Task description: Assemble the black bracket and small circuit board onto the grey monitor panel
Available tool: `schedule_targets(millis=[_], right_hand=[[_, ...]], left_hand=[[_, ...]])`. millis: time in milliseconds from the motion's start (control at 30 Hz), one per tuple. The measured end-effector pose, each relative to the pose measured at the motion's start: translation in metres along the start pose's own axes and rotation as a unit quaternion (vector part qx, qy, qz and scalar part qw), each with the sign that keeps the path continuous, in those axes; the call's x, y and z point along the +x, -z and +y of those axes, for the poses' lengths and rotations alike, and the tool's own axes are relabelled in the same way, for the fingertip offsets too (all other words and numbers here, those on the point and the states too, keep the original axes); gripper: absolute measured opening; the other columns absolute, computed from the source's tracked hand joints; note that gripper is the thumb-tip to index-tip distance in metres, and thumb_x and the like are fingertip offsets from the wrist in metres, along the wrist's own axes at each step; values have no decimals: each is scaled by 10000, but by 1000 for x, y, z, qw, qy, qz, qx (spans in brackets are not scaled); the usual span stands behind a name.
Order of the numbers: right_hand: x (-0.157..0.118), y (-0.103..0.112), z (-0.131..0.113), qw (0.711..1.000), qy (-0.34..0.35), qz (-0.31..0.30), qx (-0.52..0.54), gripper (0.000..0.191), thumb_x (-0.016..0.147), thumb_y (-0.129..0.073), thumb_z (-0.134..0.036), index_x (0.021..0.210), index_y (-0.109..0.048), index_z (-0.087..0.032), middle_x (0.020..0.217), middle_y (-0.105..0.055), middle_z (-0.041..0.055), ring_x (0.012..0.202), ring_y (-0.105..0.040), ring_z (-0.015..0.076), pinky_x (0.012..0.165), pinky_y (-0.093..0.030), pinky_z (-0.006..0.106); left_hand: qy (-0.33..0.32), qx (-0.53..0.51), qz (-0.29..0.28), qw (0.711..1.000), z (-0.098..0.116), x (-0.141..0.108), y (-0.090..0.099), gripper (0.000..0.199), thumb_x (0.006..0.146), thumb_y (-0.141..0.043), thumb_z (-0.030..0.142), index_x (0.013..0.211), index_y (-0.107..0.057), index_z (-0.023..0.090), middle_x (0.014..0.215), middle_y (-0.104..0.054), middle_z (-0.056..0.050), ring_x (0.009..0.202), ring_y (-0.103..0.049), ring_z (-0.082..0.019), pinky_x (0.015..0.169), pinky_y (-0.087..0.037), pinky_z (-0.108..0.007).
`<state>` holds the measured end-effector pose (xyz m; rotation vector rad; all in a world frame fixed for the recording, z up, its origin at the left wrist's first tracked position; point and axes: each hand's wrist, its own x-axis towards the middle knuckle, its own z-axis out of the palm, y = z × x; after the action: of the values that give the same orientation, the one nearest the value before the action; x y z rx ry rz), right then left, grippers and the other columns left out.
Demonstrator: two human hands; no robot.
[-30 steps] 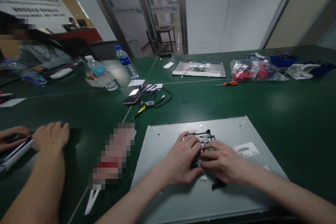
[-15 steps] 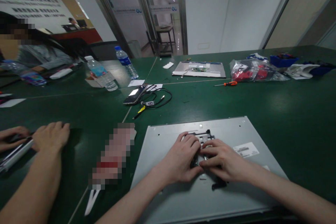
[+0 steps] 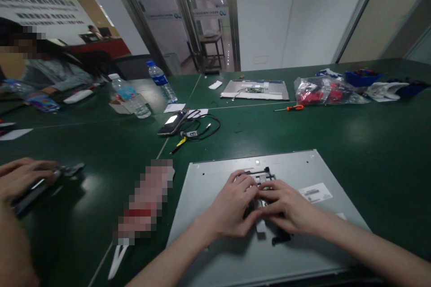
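A large grey metal panel [image 3: 232, 251] lies flat on the green table. Over its middle, my left hand [image 3: 235, 206] has its fingers bent round a small part that they mostly hide. My right hand [image 3: 286, 206] meets it from the right, thumb and fingertips together at the same spot. Below the fingertips a small pale block [image 3: 260, 228] shows. Black bracket-like pieces [image 3: 266, 175] show just beyond the hands, and a black part [image 3: 281, 237] lies under my right hand. A white label [image 3: 315, 192] is on the panel's right.
Another person's hand [image 3: 27, 179] holds a dark device at the left. Further back are a phone [image 3: 171, 122], a black cable [image 3: 218, 128], bottles [image 3: 161, 81], a smaller panel [image 3: 255, 90], an orange screwdriver [image 3: 289, 108] and a plastic bag [image 3: 326, 91].
The pale block now shows below my fingertips, and my hands have shifted slightly. At the left, the other person's hands have moved left and the held object has turned.
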<state>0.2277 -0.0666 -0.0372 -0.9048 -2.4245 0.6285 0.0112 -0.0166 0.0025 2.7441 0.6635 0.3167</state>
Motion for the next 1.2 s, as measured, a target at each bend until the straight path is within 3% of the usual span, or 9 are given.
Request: schedule_targets(millis=[300, 467, 900, 1200], right_hand=[[0, 1, -2, 1000, -18, 4, 4, 159, 944, -626, -235, 1012, -765, -275, 1298, -656, 39, 1268, -503, 257, 1046, -426, 438], [0, 0, -1, 1000, -18, 2, 8, 143, 932, -650, -239, 1003, -766, -281, 1329, -637, 33, 1307, -486, 250, 1063, -414, 435], [0, 4, 2, 1000, -6, -6, 9, 153, 916, -682, -258, 1025, -777, -308, 1379, -613, 38, 1325, -484, 259, 1075, -420, 468], [-1, 13, -2, 1000, -19, -4, 1, 180, 933, -675, -264, 1071, -771, -327, 1398, -590, 51, 1343, -468, 252, 1104, -404, 465]], left_hand=[[6, 18, -15, 1000, -1, 0, 1, 394, 734, -752, 363, 1059, -582, 217, 1103, -600, -73, 1056, -561, -296, 1104, -323, -519], [-2, 25, -18, 1000, -2, 0, 1, 374, 775, -725, 375, 1089, -592, 223, 1122, -607, -78, 1077, -563, -304, 1085, -344, -525], [-40, 15, -21, 999, -6, -2, -1, 226, 810, -725, 396, 939, -658, 223, 1091, -672, -69, 1075, -591, -289, 1049, -389, -510], [-51, 30, -30, 998, -7, -2, -3, 216, 869, -694, 394, 1030, -677, 251, 1125, -714, -37, 1175, -593, -289, 1053, -397, -501]])
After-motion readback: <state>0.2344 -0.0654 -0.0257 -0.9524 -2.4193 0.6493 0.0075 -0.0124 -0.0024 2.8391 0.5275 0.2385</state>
